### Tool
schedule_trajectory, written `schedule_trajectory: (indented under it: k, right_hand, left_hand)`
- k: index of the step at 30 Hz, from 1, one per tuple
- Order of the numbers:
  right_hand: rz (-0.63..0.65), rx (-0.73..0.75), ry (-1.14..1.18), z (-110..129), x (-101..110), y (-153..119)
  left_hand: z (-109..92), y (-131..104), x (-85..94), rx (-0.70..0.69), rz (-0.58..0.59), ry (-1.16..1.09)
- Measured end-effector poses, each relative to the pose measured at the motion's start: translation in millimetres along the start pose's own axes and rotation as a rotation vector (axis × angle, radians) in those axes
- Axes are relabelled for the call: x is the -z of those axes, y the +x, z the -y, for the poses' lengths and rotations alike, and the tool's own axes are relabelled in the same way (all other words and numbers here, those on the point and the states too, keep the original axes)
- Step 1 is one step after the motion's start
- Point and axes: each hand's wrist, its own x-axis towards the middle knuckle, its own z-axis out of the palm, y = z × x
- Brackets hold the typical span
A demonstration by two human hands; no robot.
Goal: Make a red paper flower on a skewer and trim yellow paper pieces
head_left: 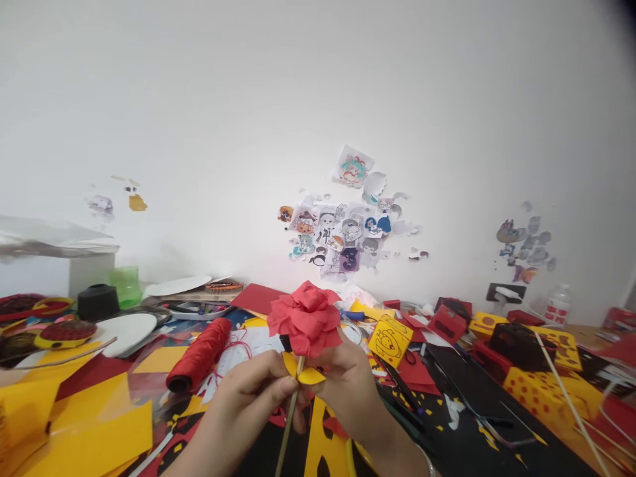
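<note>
Upright in front of me is a red paper flower (309, 317) on a thin wooden stick (288, 430). Two yellow paper leaves (309, 376) sit around the stick just under the bloom. My left hand (261, 391) pinches the stick and the base of the leaves between thumb and fingers. On the other side, my right hand (350, 377) curls closed right under the petals, behind the right leaf. Its fingertips are mostly hidden by the flower and leaf. Below the hands lies a yellow paper sheet (320, 440) with dark leaf-shaped cutouts.
A spool of red thread (201, 354) lies left of my hands, beyond yellow paper sheets (106, 437). To the right are a yellow paper box (391, 339), scissors (501, 424), paper scraps and a long thin stick (571, 404). Stickers (342, 232) cover part of the wall behind.
</note>
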Motion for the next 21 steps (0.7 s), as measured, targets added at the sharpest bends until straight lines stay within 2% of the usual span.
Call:
schedule_trajectory:
  k: [3, 7, 10, 16, 21]
  right_hand:
    - [0.093, -0.069, 0.015, -5.6, 0.2, -2.2]
    - [0.059, -0.059, 0.0, -8.6, 0.3, -2.3]
    - [0.085, -0.064, 0.001, -5.2, -0.2, 0.3]
    - [0.205, -0.077, 0.129, -3.3, 0.7, 4.8]
    - [0.217, -0.152, 0.232, -1.9, -1.9, 2.8]
  left_hand:
    - [-1.6, -0.5, 0.4, -0.016, -0.025, 0.083]
    - [0.2, -0.8, 0.2, -0.032, -0.061, 0.165]
    - [1.0, 0.1, -0.5, -0.049, -0.082, 0.192]
    - [-4.4, 4.5, 1.9, -0.016, -0.026, 0.22]
    - [-5.8, 1.3, 4.1, -0.043, -0.019, 0.295]
